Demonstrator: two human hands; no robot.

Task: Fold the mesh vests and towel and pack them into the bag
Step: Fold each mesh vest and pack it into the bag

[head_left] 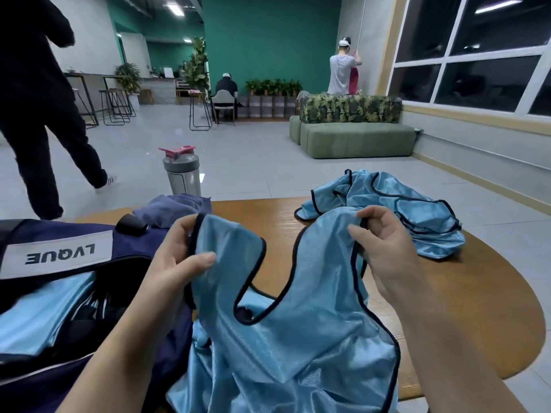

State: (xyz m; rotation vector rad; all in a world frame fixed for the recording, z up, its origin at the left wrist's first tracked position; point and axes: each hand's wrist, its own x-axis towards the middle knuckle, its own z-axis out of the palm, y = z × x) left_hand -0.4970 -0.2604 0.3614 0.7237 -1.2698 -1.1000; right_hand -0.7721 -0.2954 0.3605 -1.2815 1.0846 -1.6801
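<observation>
Both hands, left (176, 260) and right (384, 242), are pinching a limp, slippery vest (286, 332) by its shoulder straps.

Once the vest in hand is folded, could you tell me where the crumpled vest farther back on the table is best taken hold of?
Probably by a dark-trimmed shoulder strap on the crumpled vest, coming from above with the right hand, which is on its side of the table. The trim loops stand out on top of the heap, so one can be pinched and lifted to let the cloth hang open.
</observation>
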